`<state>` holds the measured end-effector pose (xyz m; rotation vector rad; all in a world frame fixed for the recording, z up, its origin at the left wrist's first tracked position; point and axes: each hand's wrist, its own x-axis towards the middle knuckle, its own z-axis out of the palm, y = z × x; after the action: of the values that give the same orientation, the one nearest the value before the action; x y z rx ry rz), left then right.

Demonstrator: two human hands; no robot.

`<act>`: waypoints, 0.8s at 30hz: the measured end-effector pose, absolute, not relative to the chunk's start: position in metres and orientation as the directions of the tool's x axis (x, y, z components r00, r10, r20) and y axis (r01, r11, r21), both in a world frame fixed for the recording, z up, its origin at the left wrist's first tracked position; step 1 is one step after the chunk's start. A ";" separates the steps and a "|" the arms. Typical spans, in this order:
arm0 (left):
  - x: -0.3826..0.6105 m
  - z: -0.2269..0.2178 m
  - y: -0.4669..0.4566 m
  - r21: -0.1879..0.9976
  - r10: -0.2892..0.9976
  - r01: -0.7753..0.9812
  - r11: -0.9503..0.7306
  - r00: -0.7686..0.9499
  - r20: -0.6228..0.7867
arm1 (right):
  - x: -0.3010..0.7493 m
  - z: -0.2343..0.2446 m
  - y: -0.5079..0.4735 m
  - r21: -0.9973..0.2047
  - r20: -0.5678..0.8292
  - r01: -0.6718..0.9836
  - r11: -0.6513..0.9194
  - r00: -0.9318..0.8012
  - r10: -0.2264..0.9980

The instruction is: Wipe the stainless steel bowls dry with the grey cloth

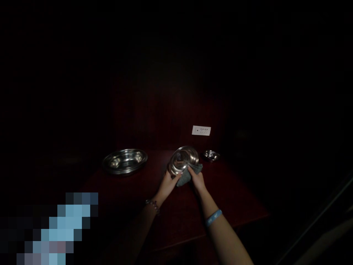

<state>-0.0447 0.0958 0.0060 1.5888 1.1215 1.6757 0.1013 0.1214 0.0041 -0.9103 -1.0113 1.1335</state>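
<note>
both hands (167,184) (198,180) seemingly curled

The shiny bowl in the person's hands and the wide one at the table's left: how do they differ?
Size: the held bowl looks smaller than the wide bowl. Pose: the held bowl is tilted, while the wide bowl sits open side up on the table. Contact: the left hand, right hand and a cloth meet the held bowl; no hand touches the wide bowl. Both are shiny and silver-coloured.
</note>
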 end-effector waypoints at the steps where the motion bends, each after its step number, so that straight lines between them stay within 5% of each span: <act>1: -0.043 0.004 0.096 0.858 0.853 0.133 -0.496 -0.108 0.510 | 0.100 0.004 0.121 -0.937 0.142 -0.306 0.167 0.102 0.985; 6: -0.042 0.003 0.097 0.864 0.855 0.125 -0.487 -0.135 0.502 | 0.099 0.001 0.120 -0.940 0.074 -0.330 0.085 0.048 0.996; 15: -0.052 0.028 0.079 0.858 0.787 0.178 -0.482 -0.342 0.513 | 0.106 0.011 0.121 -0.947 0.261 -0.134 0.292 0.208 0.942; 24: -0.058 0.025 0.083 0.874 0.789 0.287 -0.392 -0.384 0.480 | 0.106 0.017 0.116 -0.937 0.296 -0.109 0.331 0.247 0.922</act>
<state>-0.0581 0.0825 0.0246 1.4611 1.4499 1.8297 0.1057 0.1157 0.0173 -0.9683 -1.0723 0.8784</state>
